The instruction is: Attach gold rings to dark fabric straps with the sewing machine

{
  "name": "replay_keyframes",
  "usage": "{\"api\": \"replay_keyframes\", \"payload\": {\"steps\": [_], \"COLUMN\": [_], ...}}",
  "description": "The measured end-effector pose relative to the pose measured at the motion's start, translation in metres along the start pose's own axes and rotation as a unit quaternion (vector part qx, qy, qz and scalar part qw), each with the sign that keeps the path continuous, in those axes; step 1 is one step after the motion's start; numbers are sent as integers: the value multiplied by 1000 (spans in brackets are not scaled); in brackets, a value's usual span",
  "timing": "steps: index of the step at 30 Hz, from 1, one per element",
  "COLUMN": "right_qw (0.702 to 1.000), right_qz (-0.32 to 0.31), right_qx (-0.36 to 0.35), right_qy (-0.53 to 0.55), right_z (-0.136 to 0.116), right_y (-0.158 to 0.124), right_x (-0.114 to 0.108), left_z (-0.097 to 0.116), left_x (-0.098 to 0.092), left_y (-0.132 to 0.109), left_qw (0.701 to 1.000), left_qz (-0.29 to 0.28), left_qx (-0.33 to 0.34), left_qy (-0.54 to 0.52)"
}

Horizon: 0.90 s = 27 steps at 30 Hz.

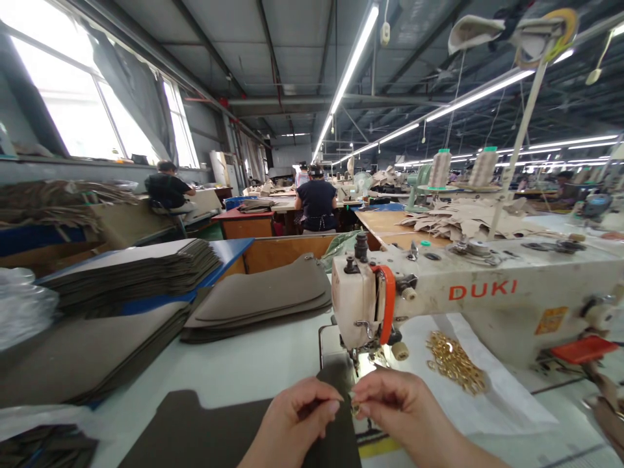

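My left hand is closed in a pinch over the dark grey-brown panel lying at the front of the sewing table. What its fingertips hold, if anything, is too small to make out. Just to the right, my right hand pinches a small gold-coloured metal fitting between thumb and fingers. Both sets of fingertips nearly meet in front of the sewing machine, whose lit needle area is partly hidden by my right hand. A pile of gold-coloured metal fittings lies on white paper under the machine arm.
Stacked dark panels lie behind on the table, with more stacks at the left. Clear plastic sits at the left edge. Thread cones stand behind the machine. A person sits ahead, another near the windows.
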State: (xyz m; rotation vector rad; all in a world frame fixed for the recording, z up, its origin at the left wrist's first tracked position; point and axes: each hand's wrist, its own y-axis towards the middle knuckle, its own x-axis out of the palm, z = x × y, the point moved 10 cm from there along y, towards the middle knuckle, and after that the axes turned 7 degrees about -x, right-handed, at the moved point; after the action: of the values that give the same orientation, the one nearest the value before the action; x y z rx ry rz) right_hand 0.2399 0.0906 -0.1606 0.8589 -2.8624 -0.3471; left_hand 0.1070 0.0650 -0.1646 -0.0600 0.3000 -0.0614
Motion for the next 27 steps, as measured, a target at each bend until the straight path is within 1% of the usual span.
{"api": "replay_keyframes", "payload": {"steps": [4,7,12,15,19,21,24,27], "right_qw": [999,997,999,998,996,995,992,991], "right_qz": [-16,-25,0,-6,-3,4,15,23], "right_qx": [36,58,45,59,71,72,77,79], "right_qy": [37,45,17,28,52,70,101,109], "right_z": [6,10,6,9,18,23,28,29], "right_y": [2,4,5,1,1,3,5,5], "right_x": [5,9,5,9,13,13,12,12], "left_z": [-10,-10,-9,-10,-10,-11,-13,-15], "left_x": [10,16,11,9,12,12,11,15], "left_y": [3,2,0,-1,-1,-2,-1,1], "left_qw": [998,996,993,993,990,985,974,973], "left_qz": [-31,-51,-34,-24,-38,-45,-39,-53], "left_qx": [-36,-57,-84,-86,-88,-101,-121,-127], "left_qy": [-37,-55,-79,-79,-101,-135,-187,-184]}}
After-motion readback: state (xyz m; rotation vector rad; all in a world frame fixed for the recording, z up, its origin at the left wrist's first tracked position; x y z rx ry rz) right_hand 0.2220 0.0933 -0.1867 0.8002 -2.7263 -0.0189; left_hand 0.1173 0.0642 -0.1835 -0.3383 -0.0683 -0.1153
